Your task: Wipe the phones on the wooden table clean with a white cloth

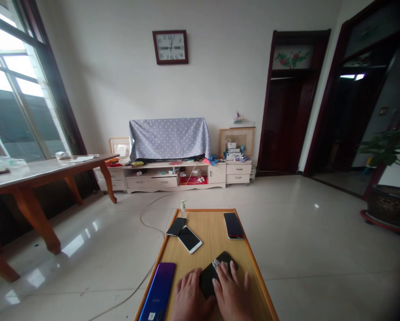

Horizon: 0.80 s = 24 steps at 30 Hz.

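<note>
A black phone (207, 280) lies slanted on the small wooden table (211, 240). My left hand (190, 296) is at its left side, with fingertips against the edge and the thumb at the near corner. On the phone's upper face, my right hand (231, 290) presses a small crumpled grey-white wipe (216, 263) under its fingertips. Those fingers are slightly spread, and they hide part of the wipe and the phone. To the left of my left hand lies a blue-purple phone (159, 290), back side up.
Farther up the table are a white phone (189, 239), a dark phone (176, 227) overlapping it, stacked phones (233, 225) at the right edge and a small pump bottle (183, 209). A cable (153, 263) runs over the floor at left. A potted plant (392, 200) stands right.
</note>
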### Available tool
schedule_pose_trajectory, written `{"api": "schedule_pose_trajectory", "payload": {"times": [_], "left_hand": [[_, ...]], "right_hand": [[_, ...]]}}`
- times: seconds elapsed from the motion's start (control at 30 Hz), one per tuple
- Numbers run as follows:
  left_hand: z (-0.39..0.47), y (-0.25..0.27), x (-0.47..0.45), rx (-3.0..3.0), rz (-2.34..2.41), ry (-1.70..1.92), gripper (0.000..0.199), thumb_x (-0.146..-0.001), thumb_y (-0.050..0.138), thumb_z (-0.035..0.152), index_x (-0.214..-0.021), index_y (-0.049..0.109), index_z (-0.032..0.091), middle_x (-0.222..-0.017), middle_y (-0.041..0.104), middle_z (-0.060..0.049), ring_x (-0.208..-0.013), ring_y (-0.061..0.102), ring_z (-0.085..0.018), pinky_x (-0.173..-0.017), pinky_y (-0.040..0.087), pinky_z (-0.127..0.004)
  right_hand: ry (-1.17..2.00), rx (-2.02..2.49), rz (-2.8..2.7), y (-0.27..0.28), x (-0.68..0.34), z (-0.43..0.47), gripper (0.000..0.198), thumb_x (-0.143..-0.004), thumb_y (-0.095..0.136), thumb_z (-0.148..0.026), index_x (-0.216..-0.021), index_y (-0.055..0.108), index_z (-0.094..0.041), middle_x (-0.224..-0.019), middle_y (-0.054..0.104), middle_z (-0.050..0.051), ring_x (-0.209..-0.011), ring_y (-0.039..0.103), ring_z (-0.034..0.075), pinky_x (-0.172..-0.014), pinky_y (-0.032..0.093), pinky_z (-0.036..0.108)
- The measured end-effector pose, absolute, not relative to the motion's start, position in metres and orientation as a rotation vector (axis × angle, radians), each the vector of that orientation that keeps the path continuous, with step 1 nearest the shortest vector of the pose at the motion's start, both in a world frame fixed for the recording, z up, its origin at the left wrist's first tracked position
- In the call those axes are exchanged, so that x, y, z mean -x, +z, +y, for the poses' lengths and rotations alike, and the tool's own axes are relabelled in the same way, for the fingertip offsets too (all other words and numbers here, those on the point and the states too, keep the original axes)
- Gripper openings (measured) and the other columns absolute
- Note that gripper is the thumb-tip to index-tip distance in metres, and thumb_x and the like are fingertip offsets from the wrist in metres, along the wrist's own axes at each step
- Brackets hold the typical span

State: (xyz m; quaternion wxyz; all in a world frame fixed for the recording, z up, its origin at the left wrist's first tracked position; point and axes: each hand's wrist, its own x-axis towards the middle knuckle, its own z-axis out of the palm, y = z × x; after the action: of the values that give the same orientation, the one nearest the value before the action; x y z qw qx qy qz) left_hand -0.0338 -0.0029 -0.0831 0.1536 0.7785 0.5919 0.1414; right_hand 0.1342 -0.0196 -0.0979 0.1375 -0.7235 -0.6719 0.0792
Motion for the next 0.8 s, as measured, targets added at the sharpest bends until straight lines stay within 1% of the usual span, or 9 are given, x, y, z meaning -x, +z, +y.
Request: {"api": "schedule_pose_trajectory", "payload": {"times": [0.17, 0.33, 0.43, 0.57, 0.7, 0.8], "left_hand": [[-0.004, -0.087, 0.034, -2.244, 1.706, 0.417, 0.074, -0.074, 0.061, 0.046, -0.142, 0.049, 0.017, -0.146, 0.054, -0.011, -0.139, 0.043, -0.028, -0.117, 0.028, -0.041], [-0.002, -0.09, 0.034, -2.265, 1.715, 0.401, 0.068, -0.078, 0.056, 0.042, -0.142, 0.049, 0.02, -0.148, 0.054, -0.01, -0.139, 0.044, -0.027, -0.116, 0.031, -0.042], [0.0, -0.09, 0.034, -2.261, 1.715, 0.327, 0.07, -0.079, 0.052, 0.036, -0.146, 0.045, 0.018, -0.151, 0.05, -0.01, -0.141, 0.042, -0.026, -0.117, 0.03, -0.041], [0.001, -0.092, 0.036, -2.276, 1.72, 0.247, 0.07, -0.08, 0.049, 0.033, -0.147, 0.043, 0.014, -0.154, 0.046, -0.012, -0.143, 0.04, -0.025, -0.118, 0.028, -0.04], [0.001, -0.093, 0.037, -2.276, 1.719, 0.224, 0.073, -0.077, 0.05, 0.029, -0.148, 0.042, 0.013, -0.154, 0.046, -0.012, -0.144, 0.038, -0.024, -0.119, 0.027, -0.038], [0.0, -0.092, 0.035, -2.256, 1.743, 0.255, 0.075, -0.073, 0.052, 0.028, -0.146, 0.044, 0.015, -0.152, 0.048, -0.011, -0.143, 0.04, -0.024, -0.118, 0.028, -0.038]], "right_hand": [[0.258, 2.069, -1.91, -0.094, -0.13, -0.021, 0.058, -0.102, 0.02, -0.059, -0.149, 0.044, -0.036, -0.155, 0.04, -0.001, -0.15, 0.021, 0.035, -0.114, 0.004, 0.075], [0.327, 1.914, -1.96, -0.089, -0.116, -0.018, 0.052, -0.104, 0.016, -0.056, -0.147, 0.043, -0.044, -0.152, 0.046, -0.004, -0.149, 0.023, 0.032, -0.115, 0.0, 0.074], [0.36, 1.842, -2.014, -0.082, -0.11, -0.02, 0.049, -0.104, 0.017, -0.057, -0.145, 0.043, -0.049, -0.151, 0.047, -0.005, -0.148, 0.026, 0.033, -0.113, -0.001, 0.076], [0.45, 1.807, -2.073, -0.075, -0.109, -0.028, 0.044, -0.104, 0.022, -0.053, -0.142, 0.043, -0.054, -0.15, 0.047, -0.007, -0.147, 0.027, 0.035, -0.11, 0.001, 0.081], [0.508, 1.829, -2.075, -0.082, -0.114, -0.037, 0.041, -0.103, 0.028, -0.049, -0.139, 0.046, -0.056, -0.149, 0.047, -0.01, -0.147, 0.026, 0.036, -0.109, 0.001, 0.081], [0.542, 1.856, -2.06, -0.089, -0.121, -0.043, 0.041, -0.102, 0.028, -0.048, -0.136, 0.048, -0.059, -0.148, 0.046, -0.012, -0.147, 0.026, 0.036, -0.109, 0.0, 0.081]]}}
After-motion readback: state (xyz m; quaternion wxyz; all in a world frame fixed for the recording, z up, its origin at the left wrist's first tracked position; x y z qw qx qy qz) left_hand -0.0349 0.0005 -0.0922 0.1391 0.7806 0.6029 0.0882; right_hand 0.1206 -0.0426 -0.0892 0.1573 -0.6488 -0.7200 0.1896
